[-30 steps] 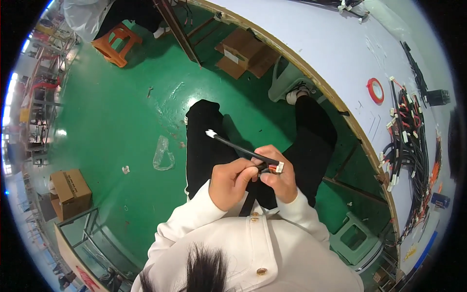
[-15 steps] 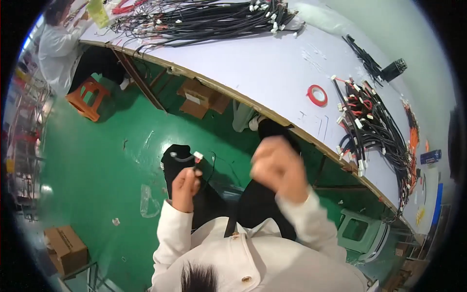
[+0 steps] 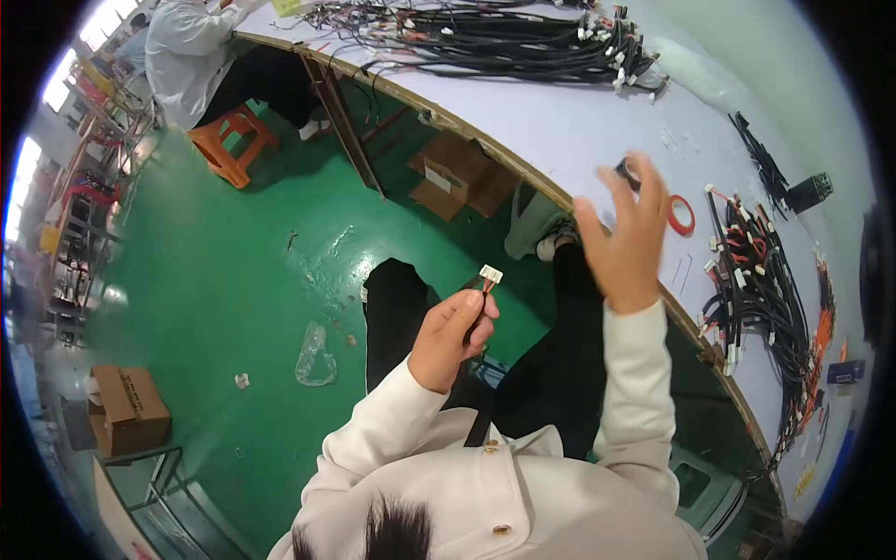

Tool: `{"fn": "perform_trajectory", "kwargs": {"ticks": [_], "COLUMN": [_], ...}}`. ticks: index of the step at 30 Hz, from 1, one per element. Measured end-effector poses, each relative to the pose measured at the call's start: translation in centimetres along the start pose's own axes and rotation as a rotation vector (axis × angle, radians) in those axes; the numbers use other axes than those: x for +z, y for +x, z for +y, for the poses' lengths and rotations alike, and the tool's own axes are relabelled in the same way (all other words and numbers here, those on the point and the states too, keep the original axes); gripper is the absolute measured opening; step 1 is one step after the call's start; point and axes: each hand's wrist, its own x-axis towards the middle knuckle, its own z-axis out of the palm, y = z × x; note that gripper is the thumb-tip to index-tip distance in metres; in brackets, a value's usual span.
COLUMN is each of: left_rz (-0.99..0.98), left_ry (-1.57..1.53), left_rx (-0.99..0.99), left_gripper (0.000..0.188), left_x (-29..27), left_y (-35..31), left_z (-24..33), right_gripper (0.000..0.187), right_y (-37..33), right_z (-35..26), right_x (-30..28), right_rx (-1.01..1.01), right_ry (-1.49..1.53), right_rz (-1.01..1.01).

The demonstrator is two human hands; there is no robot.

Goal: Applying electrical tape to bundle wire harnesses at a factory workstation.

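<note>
My left hand (image 3: pixel 453 338) is closed around a short dark cable, above my lap. From its fingertips a white multi-pin connector (image 3: pixel 490 274) points up, with coloured wires running into it. My right hand (image 3: pixel 627 245) reaches over the table's edge, slightly smeared by motion. A small dark ring-shaped thing (image 3: pixel 628 174), like a roll of black tape, sits between its fingers, while the thumb stands apart. Just right of that hand a roll of red tape (image 3: pixel 681 215) lies flat on the white table (image 3: pixel 551 117).
Bundles of black cables with white connectors (image 3: pixel 523 47) lie at the far side of the table. More cables (image 3: pixel 756 289) and a black cylinder (image 3: pixel 808 192) are at the right. A co-worker (image 3: pixel 191 56) sits on an orange stool (image 3: pixel 233 145). Cardboard boxes (image 3: pixel 131 411) stand on the green floor.
My right hand has moved up and right, from above my lap to over the table, with the dark ring now showing at its fingers. My left hand has shifted right with the cable; the view has turned.
</note>
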Motion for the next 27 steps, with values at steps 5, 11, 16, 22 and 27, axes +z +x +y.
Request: {"fn": "perform_trajectory", "kwargs": {"ticks": [5,11,16,22,27], "left_rz": [-0.017,-0.015,0.056,0.320,0.181], "left_ry": [0.102,0.073,0.023,1.117,0.243], "left_rx": [0.050,0.130,0.216,0.682,0.527], "left_gripper": [0.029,0.028,0.028,0.021,0.019], "left_x": [0.9,2.2,4.0,1.2,4.3], "left_y": [-0.2,-0.7,-0.4,-1.8,0.6], "left_z": [-0.9,-2.5,-3.9,-6.0,-9.5], "right_gripper": [0.014,0.015,0.015,0.015,0.029], "right_y": [-7.5,-8.9,-8.6,-8.8,-9.7], "right_z": [-8.1,-9.4,-10.5,-12.6,-11.3], "right_x": [-1.1,-0.8,-1.3,-0.9,-2.1], "right_rx": [0.695,0.835,0.978,0.772,0.986], "right_ry": [1.278,1.244,1.212,1.080,0.979], "right_rz": [-0.390,-0.187,-0.009,-0.037,0.024]}}
